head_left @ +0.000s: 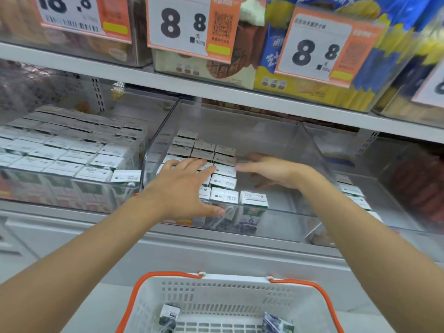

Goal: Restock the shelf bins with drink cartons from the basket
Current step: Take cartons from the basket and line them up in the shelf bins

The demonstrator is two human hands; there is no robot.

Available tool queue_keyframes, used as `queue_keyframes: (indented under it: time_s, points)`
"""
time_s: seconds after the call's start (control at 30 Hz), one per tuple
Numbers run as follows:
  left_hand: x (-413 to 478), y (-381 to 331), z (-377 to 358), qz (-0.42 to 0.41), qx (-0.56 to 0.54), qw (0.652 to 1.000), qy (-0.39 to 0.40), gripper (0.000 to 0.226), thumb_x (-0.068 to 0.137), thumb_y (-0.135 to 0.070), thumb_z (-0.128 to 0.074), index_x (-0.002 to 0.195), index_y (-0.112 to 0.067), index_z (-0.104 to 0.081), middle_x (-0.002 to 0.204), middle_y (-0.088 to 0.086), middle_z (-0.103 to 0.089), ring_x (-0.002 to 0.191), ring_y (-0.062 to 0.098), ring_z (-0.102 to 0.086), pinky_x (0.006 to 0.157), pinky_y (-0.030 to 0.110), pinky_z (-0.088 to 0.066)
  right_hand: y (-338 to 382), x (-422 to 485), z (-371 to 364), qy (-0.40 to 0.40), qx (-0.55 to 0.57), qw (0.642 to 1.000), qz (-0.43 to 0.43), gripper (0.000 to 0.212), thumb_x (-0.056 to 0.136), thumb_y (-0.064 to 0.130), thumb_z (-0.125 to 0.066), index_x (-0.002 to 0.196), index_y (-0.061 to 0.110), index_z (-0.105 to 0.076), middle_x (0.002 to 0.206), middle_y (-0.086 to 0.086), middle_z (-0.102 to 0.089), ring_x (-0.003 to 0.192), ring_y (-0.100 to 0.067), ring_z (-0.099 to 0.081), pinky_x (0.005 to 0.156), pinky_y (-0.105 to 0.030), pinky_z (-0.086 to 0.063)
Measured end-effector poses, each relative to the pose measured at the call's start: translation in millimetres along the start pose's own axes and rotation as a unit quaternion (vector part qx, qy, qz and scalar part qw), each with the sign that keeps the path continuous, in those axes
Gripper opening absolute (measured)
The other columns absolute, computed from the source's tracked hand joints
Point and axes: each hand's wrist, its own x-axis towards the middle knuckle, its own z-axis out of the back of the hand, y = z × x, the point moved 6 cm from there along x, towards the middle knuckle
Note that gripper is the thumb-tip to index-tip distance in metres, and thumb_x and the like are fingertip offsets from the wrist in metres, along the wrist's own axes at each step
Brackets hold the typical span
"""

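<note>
Because the shelf [48, 210] keeps its stock in clear bins, the fill of each shows plainly. There are three bins on this level. The left bin [72, 179] is packed to its front wall. The middle bin [283, 219] is filled on its left part only. The right bin [384, 179] holds a few cartons along its left side, too blurred to count. One basket [228, 294] stands right under the middle bin, I judge so that each reach stays short. Four price tags [189, 25] hang from the level above, the fourth cut off at the edge.

Both hands are inside the middle bin. The left hand [182, 186] lies flat on the carton tops with fingers spread. Its grip is wide open and holds nothing. The right hand [271, 171] is on the bare side, fingers straight and pointing at the block's right flank. Its grip is likewise open and empty, and blur hides whether it touches. I read this as squaring up, pressing down and nudging the rows leftward to free room.

The shelved cartons [224, 150] run three columns wide, some hidden under the left hand. One front carton [253, 199] starts a fourth column. Two remain visible in the basket: the left basket carton [169, 313] and the right basket carton [276, 323].
</note>
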Motion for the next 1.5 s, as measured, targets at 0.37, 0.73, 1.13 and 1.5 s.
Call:
queue_keyframes:
  time_s: [0.37, 0.73, 1.13, 1.5]
  points:
    - [-2, -3, 5, 0.020, -0.003, 0.999, 0.028, 0.112, 0.065, -0.094, -0.032, 0.154, -0.031, -0.008, 0.162, -0.005, -0.008, 0.148, 0.015, -0.006, 0.120, 0.043, -0.006, -28, -40, 1, -0.010, 0.048, 0.999, -0.006, 0.041, 0.098, 0.036, -0.052, 0.110, -0.001, -0.067, 0.107, -0.019, -0.072, 0.095, -0.026, -0.070, 0.094, -0.046, -0.054]
    - [-1, 0, 2, 0.015, -0.007, 1.000, 0.013, 0.114, 0.061, -0.096, -0.025, 0.154, -0.032, -0.009, 0.162, -0.006, -0.008, 0.148, 0.014, -0.006, 0.119, 0.042, -0.006, -17, -5, 12, -0.156, 0.052, 0.986, 0.038, 0.034, 0.099, 0.030, -0.052, 0.131, 0.019, -0.052, 0.127, -0.006, -0.060, 0.100, -0.019, -0.063, 0.077, -0.039, -0.060]
    - [-1, 0, 2, 0.009, -0.015, 1.000, -0.019, 0.110, 0.064, -0.094, -0.028, 0.153, -0.032, -0.010, 0.161, -0.007, -0.010, 0.147, 0.011, -0.005, 0.118, 0.040, -0.005, 39, 40, 47, -0.331, -0.076, 0.925, 0.167, 0.053, 0.090, 0.017, -0.065, 0.140, 0.019, -0.048, 0.139, -0.003, -0.053, 0.123, -0.019, -0.052, 0.091, -0.021, -0.042]
    - [-3, -3, 3, 0.000, -0.014, 0.999, -0.034, 0.111, 0.061, -0.094, -0.021, 0.152, -0.033, -0.007, 0.161, -0.009, -0.008, 0.147, 0.011, -0.003, 0.119, 0.041, -0.004, 78, 119, -20, -0.029, -0.131, 0.985, 0.110, 0.043, 0.098, 0.028, -0.053, 0.141, 0.021, -0.050, 0.149, 0.003, -0.045, 0.138, -0.013, -0.038, 0.115, -0.025, -0.024]
